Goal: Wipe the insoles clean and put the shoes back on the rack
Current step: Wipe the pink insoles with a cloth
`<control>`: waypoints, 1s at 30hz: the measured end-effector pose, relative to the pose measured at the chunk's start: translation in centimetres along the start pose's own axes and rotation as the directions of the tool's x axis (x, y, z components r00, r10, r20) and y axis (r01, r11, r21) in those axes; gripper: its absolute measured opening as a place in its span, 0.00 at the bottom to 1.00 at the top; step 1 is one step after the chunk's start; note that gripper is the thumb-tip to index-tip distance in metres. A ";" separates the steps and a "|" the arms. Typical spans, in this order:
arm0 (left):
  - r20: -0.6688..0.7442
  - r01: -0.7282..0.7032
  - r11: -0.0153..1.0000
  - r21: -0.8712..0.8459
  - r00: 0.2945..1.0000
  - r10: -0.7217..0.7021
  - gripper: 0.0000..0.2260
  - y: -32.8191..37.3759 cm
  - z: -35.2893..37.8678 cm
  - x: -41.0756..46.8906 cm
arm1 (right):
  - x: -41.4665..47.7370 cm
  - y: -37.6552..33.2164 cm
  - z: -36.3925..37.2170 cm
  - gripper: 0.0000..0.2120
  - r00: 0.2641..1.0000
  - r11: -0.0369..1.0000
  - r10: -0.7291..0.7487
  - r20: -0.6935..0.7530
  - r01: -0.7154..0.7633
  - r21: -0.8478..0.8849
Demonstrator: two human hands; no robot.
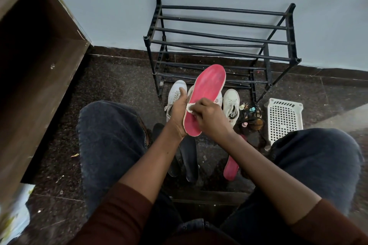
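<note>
Currently wiping: left hand (177, 114) grips the pink insole (206, 89) by its near edge, above the white shoes (176, 92) before the rack (219, 42); right hand (210, 118) pinches a white cloth (190, 108) against it; next, probably strokes toeward.

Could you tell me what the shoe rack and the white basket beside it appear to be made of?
The shoe rack looks like black tubes, metal or plastic, with moulded plastic corner joints; its dull sheen leaves that open. The white basket seems moulded plastic: a matt grid of square holes.
</note>
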State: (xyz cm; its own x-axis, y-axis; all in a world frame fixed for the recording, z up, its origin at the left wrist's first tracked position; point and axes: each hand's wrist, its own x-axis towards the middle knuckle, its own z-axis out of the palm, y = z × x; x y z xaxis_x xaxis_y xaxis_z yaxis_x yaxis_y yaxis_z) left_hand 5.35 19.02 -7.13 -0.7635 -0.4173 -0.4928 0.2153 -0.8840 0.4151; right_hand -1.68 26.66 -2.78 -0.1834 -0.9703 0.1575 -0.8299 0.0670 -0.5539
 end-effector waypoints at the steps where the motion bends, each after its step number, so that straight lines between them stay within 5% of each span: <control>1: -0.004 0.008 1.000 0.007 1.000 -0.008 0.40 -0.1 0.1 0.0 | 0.1 0.1 0.0 0.09 1.000 1.000 0.009 -0.005 -0.009 -0.011; 10: -0.021 -0.012 0.995 0.097 1.000 0.015 0.19 -0.2 0.9 -0.8 | 4.7 2.1 -0.6 0.11 0.964 0.975 0.196 -0.178 -0.211 -0.071; 15: -0.028 -0.012 0.998 0.059 1.000 0.013 0.22 -0.4 0.7 -0.9 | 3.9 1.7 -0.4 0.11 0.959 0.970 0.227 -0.168 -0.239 -0.052; 22: -0.020 0.020 1.000 0.001 1.000 -0.020 0.41 -0.6 0.3 -0.5 | 0.4 0.3 0.3 0.10 0.987 0.987 0.162 -0.022 -0.162 -0.004; 30: -0.033 -0.023 0.997 0.078 0.999 0.025 0.23 0.0 1.3 -1.0 | 3.4 1.0 -0.1 0.10 0.953 0.960 0.255 -0.163 -0.270 -0.072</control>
State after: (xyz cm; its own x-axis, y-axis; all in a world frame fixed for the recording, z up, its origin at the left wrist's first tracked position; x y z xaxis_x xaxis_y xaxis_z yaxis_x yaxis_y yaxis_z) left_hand 5.34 19.74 -5.66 -0.7377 -0.4461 -0.5068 0.1841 -0.8551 0.4847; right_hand -3.20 23.41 -2.76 -0.4724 -0.8699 0.1417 -0.7855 0.3426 -0.5154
